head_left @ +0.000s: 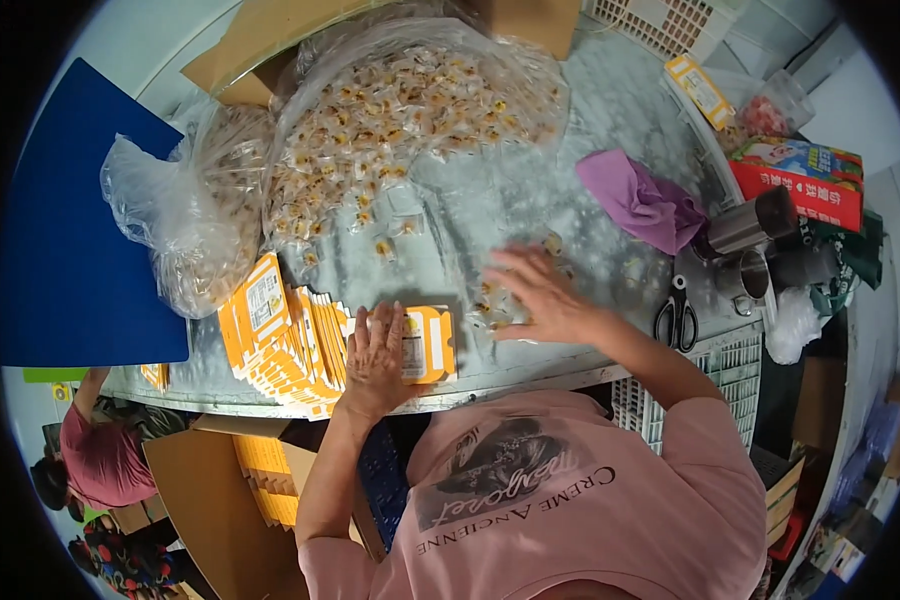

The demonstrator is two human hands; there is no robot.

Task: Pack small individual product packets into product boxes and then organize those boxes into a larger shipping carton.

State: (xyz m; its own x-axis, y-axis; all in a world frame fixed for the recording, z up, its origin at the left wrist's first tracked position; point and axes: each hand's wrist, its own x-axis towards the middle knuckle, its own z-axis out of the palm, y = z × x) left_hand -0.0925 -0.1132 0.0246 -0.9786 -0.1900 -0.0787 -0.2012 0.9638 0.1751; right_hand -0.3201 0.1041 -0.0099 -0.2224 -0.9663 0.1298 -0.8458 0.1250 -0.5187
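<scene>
The small yellow carton [428,343] lies flat at the table edge [530,375], pressed under the left hand [375,355] so it cannot slide; the fingers are flat, not clenched. The right hand [540,298], fingers spread, rests on loose wrapped candies [490,305]. Beyond the fingertips lies the big candy bag [410,110]; left of them the stack of flat cartons [290,345].

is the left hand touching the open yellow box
Touching: the head view shows the left hand lying flat on the yellow box, fingers overlapping its top.
</scene>
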